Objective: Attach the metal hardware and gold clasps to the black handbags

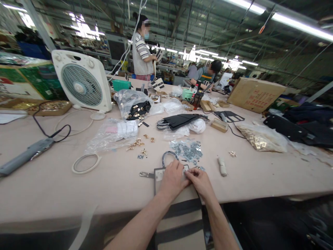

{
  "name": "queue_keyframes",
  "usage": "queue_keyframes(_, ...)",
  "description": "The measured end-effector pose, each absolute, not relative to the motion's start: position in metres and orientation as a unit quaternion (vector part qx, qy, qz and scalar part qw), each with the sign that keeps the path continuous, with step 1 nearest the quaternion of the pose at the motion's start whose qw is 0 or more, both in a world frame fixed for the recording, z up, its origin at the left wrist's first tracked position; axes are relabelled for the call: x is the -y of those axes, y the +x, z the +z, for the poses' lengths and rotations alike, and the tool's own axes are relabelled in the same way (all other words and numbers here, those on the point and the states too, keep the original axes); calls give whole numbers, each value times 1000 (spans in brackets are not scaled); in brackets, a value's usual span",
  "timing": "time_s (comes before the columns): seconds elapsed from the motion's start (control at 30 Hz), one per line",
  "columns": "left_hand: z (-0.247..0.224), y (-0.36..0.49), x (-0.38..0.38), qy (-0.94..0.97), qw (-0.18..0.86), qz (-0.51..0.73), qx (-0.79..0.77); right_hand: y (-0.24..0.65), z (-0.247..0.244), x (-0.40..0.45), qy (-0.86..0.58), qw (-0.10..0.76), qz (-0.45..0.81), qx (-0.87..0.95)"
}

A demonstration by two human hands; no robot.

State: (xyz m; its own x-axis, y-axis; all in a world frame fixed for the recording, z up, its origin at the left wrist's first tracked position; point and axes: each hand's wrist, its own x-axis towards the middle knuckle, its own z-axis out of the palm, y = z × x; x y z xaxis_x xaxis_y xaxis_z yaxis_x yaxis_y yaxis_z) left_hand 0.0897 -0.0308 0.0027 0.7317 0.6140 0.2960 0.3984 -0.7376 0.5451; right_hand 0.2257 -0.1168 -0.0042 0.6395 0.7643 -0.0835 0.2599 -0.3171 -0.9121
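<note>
A beige bag panel with dark bands (179, 224) hangs over the table's front edge, its top lying on the table. A looped handle (169, 152) and a dark strap with a metal buckle piece (146, 174) project from its top. My left hand (173, 177) is closed over the panel's top edge, beside the handle. Close against it, my right hand (199, 180) pinches with thumb and forefinger at the top right corner; what lies in that pinch is hidden. Just beyond the hands lies a heap of small metal plates (186, 150).
Gold fittings (136, 143), a tape roll (85, 163) and a grey electric screwdriver (28, 156) lie to the left, below a white fan (82, 81). Black bag pieces (182, 120) lie behind. A cloth roll (222, 166) is at right. Two co-workers are across the table.
</note>
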Motion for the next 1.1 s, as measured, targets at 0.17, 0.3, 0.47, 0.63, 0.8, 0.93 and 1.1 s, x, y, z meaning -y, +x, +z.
queue_keyframes(0.17,2,89,31,902,225,242,-277,229,-6,115,-756,505,257,327)
queue_keyframes(0.3,2,88,32,898,233,245,-282,247,-7,117,-732,558,225,321)
queue_keyframes(0.47,3,88,33,903,220,238,-282,276,-13,97,-740,546,144,365)
queue_keyframes(0.63,1,88,33,904,215,232,-286,288,-15,62,-735,411,94,531)
queue_keyframes(0.8,-3,89,33,900,220,240,-288,291,-14,42,-770,312,98,548)
queue_keyframes(0.93,-3,89,32,901,224,230,-293,291,-14,35,-779,305,102,539)
queue_keyframes(1.1,4,79,31,914,229,215,-257,283,-20,32,-785,340,104,507)
